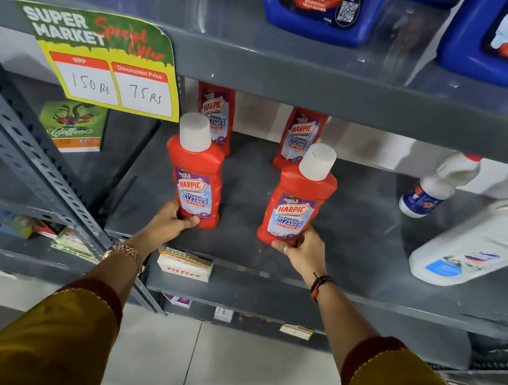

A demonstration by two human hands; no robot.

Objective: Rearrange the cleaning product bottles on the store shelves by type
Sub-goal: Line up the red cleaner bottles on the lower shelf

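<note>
Two red Harpic bathroom cleaner bottles with white caps stand near the front of the grey middle shelf (pixel 353 236). My left hand (pixel 169 222) grips the base of the left bottle (pixel 197 172), which is upright. My right hand (pixel 300 250) grips the base of the right bottle (pixel 299 201), which leans to the right. Two more of the same red bottles (pixel 216 114) (pixel 301 137) stand at the back of this shelf, their tops hidden by the shelf above.
White bottles (pixel 436 186) (pixel 477 242) stand at the right of the same shelf. Big blue toilet cleaner jugs (pixel 320 5) (pixel 505 40) sit on the shelf above. A price sign (pixel 109 59) hangs at the left, a green coffee box (pixel 73 125) behind it.
</note>
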